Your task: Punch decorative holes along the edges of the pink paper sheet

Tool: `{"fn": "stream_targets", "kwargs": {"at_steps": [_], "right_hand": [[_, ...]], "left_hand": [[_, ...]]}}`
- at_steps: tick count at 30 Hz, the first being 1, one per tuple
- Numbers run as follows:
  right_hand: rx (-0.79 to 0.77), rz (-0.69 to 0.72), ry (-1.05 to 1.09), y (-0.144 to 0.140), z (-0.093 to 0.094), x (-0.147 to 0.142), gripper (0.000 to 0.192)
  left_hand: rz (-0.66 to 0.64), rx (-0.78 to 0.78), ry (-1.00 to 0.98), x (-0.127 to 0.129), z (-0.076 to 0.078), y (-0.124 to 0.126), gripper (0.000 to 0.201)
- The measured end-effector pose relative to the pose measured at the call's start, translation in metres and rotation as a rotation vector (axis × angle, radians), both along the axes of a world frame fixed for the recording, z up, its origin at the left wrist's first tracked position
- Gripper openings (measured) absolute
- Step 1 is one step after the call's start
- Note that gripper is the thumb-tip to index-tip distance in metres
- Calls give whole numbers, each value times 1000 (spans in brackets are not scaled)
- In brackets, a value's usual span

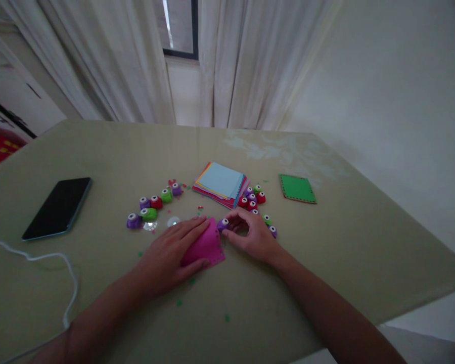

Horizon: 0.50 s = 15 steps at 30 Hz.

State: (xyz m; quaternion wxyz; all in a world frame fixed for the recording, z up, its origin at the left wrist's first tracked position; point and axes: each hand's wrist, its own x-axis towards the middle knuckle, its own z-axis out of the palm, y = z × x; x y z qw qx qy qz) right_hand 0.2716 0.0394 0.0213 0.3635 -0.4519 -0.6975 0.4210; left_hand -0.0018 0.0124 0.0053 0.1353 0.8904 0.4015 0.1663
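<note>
Left hand flat, fingers spread, pressing pink square paper sheet onto surface, frame centre | right hand pinching small purple plastic punch at sheet's edge

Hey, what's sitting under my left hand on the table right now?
A pink paper square with punched holes along its right edge lies flat under the left hand. The palm covers its left part, so the edge there cannot be seen.

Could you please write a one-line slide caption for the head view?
Left hand flat on pink paper; right hand holds a purple punch at its edge.
</note>
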Motion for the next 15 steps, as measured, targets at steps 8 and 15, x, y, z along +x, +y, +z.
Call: {"fn": "stream_targets", "kwargs": {"at_steps": [8, 15], "right_hand": [[43, 10, 10, -1, 1, -1, 21], [95, 83, -81, 4, 2, 5, 20]], "left_hand": [[-7, 9, -2, 1, 1, 0, 80], [-10, 10, 18, 0, 0, -1, 81]]}}
